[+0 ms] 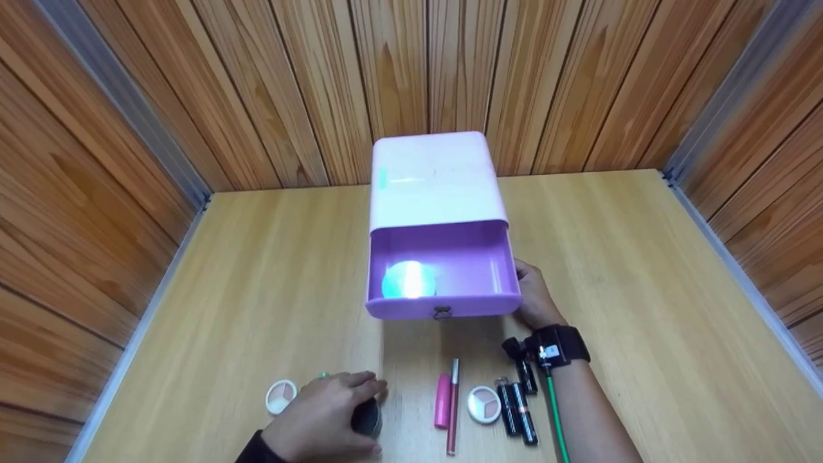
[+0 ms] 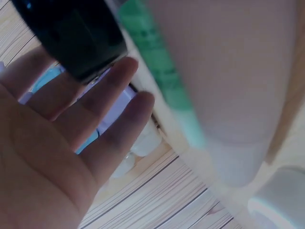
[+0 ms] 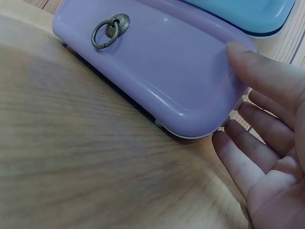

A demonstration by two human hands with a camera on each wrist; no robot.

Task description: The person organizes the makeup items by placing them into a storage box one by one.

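A pale pink storage box (image 1: 437, 180) stands with its purple drawer (image 1: 443, 307) pulled out; a shiny bluish-white disc (image 1: 406, 280) lies inside. My right hand (image 1: 535, 297) holds the drawer's right front corner, thumb (image 3: 267, 71) on the front panel and fingers along the side. In the head view my left hand (image 1: 325, 415) grips a dark round container (image 1: 367, 418) between thumb and fingers; the left wrist view shows the dark container (image 2: 71, 36) against the fingers. A pale tube with a green label (image 2: 162, 71) is close by that hand.
A three-shade round palette (image 1: 281, 397) lies left of my left hand. Right of it are a pink tube (image 1: 442, 401), a red tube with a silver cap (image 1: 453, 405), another round palette (image 1: 484, 404) and several black tubes (image 1: 518, 411). Wooden walls (image 1: 398, 83) enclose the table.
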